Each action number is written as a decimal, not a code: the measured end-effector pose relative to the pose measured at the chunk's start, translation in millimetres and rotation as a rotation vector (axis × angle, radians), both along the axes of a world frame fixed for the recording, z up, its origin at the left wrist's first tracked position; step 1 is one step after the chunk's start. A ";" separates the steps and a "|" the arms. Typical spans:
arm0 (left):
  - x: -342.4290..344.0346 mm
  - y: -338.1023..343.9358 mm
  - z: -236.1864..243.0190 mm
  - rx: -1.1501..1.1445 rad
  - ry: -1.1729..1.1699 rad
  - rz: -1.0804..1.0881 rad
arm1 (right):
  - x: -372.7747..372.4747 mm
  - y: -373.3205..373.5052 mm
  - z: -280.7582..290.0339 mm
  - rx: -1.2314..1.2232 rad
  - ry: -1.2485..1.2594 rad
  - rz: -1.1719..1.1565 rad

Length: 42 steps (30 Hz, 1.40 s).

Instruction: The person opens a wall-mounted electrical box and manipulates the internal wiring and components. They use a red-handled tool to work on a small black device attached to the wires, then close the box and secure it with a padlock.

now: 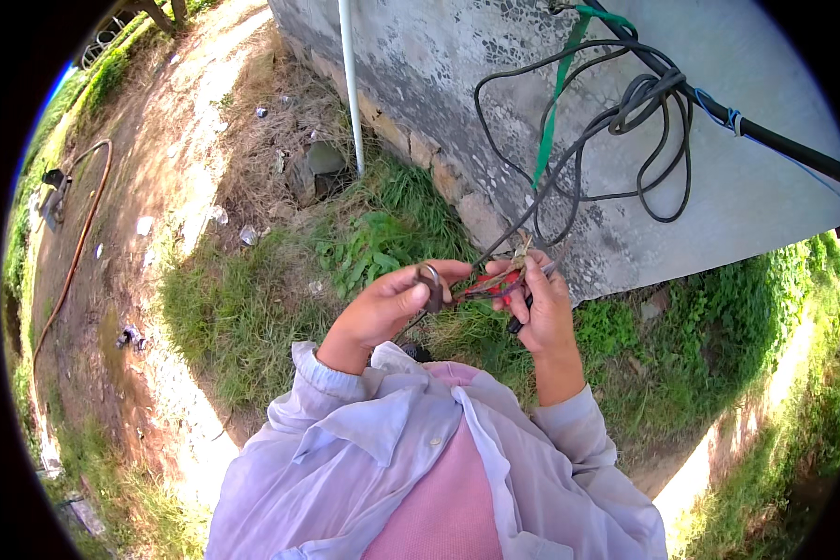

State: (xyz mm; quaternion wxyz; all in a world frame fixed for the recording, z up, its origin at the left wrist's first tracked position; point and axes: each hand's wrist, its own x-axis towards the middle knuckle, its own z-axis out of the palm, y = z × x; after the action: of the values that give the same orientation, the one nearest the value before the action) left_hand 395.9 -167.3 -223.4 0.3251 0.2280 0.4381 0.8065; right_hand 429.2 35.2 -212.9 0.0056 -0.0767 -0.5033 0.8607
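My left hand [392, 303] is closed, thumb and fingers pinching a dark ring-shaped piece [432, 287] that looks like a roll of black tape. Just to its right, my right hand [543, 306] grips a red-handled tool [495, 284] together with frayed wire ends [521, 254]. What kind of tool it is, the fingers hide. A small black part [515, 324] sticks out below the right fingers. From the hands a black cable [504, 238] runs up toward loose loops on the right.
A tangled coil of black cable [653, 93] hangs before the grey wall [420, 84], tied with a green strap [557, 107]. A thick black line [784, 147] crosses at upper right. A white pipe [350, 84] stands by the wall; a brown hose [75, 257] lies left.
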 end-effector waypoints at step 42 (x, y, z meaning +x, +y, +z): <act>-0.7 68.2 -0.8 0.246 -0.714 0.262 | 15.3 -22.2 -10.3 0.671 0.108 -0.114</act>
State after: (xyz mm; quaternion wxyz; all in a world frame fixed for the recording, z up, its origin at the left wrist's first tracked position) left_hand 395.2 -99.1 -224.2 0.3215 -0.0874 0.2232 0.9161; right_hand 444.5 13.0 -223.3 0.1052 -0.0527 -0.7523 0.6482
